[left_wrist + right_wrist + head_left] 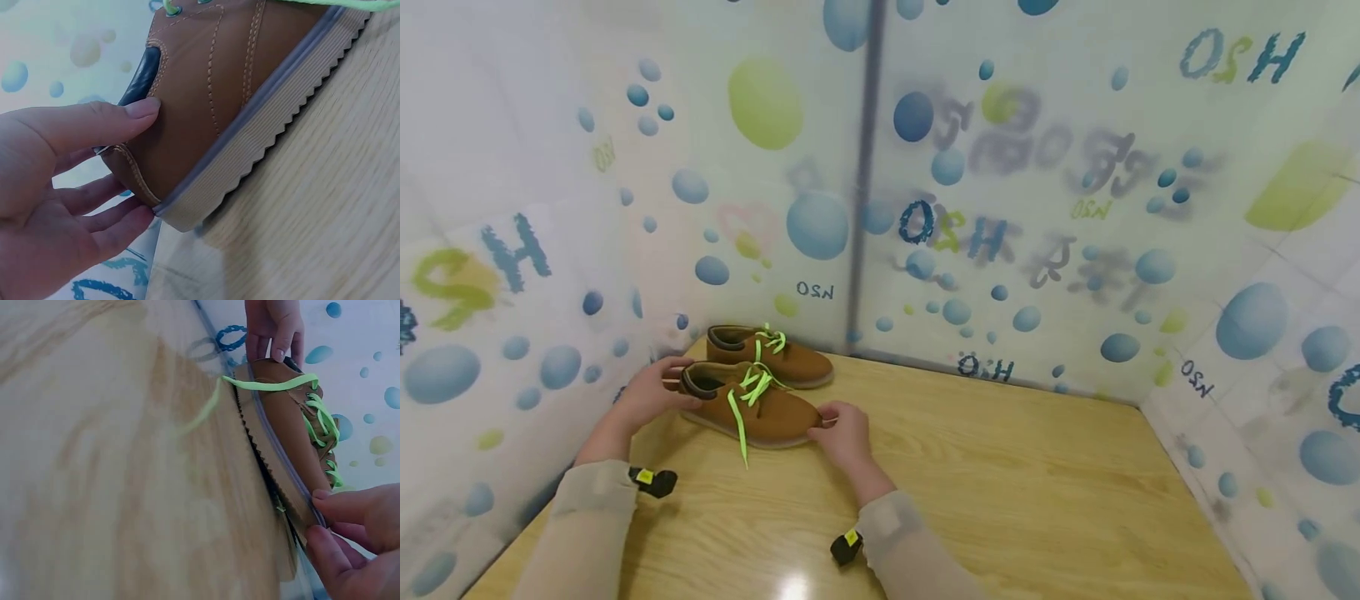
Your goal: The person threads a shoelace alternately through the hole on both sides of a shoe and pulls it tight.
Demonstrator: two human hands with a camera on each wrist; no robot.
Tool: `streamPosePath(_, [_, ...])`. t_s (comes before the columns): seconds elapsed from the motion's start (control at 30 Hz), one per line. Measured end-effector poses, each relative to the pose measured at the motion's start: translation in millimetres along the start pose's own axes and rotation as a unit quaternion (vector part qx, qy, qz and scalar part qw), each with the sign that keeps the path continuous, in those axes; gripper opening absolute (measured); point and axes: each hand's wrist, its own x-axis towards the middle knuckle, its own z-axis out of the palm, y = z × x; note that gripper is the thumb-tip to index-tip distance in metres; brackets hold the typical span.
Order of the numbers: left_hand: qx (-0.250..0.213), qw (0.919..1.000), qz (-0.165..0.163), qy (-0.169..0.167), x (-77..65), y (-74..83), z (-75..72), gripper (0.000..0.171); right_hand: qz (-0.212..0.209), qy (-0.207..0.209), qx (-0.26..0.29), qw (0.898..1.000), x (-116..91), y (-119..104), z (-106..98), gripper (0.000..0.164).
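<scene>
Two brown lace-up shoes with bright green laces are side by side at the table's back left corner. My left hand [651,390] grips the heel of the nearer shoe [786,418]; in the left wrist view its thumb lies on the brown side and the fingers go behind the heel. At the toe, my right hand [847,435] pinches the front edge between thumb and fingers. The green lace [269,386] of this shoe trails over its side towards the table. Just behind stands the farther shoe [807,365], partly hidden, with neither hand on it.
The light wooden table [1015,475] extends to the right and towards me. Pale walls [1045,292] printed with blue and green bubbles enclose it at the back and sides. The left wall is close to my left forearm.
</scene>
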Motion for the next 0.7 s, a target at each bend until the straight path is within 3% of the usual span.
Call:
streamPosePath(0.27, [0.005,0.9998,-0.009,0.016,7.6,-5.4,0.6,0.091,0.007,0.005,0.037,0.999,0,1,6,0.031])
streamPosePath(0.6, [0.006,0.9995,-0.022,0.022,9.0,0.0,1.2,0.091,0.012,-0.009,0.063,0.998,0,0,6,0.032])
streamPosePath(0.7, [0.06,0.9973,-0.017,0.04,10.7,10.6,-2.5,0.087,0.002,-0.031,0.065,0.997,5,0,2,0.03])
